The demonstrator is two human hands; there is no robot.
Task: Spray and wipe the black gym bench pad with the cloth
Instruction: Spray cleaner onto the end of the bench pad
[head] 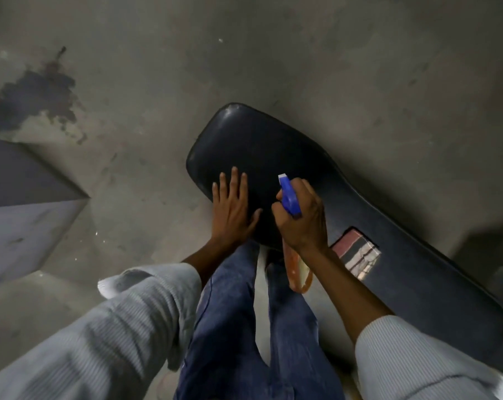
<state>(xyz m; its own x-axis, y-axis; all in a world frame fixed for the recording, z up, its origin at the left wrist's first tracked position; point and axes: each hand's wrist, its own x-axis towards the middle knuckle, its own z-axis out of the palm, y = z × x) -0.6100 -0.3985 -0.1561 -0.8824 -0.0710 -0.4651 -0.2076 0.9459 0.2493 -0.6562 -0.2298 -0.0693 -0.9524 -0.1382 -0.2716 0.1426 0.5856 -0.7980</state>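
Note:
The black gym bench pad (262, 145) runs from the upper middle down to the lower right. My left hand (233, 209) lies flat on its near edge, fingers spread, holding nothing. My right hand (302, 217) grips a spray bottle (289, 194) with a blue trigger head and white nozzle pointing at the pad's far end; its orange body (298, 272) hangs below my wrist. A folded striped cloth (357, 254), pink, black and white, lies on the pad just right of my right forearm.
Grey concrete floor (158, 82) surrounds the pad, with a dark stain (42, 93) at upper left. A grey slab or step (22, 197) sits at the left edge. My legs in blue jeans (238, 327) stand close against the pad's near edge.

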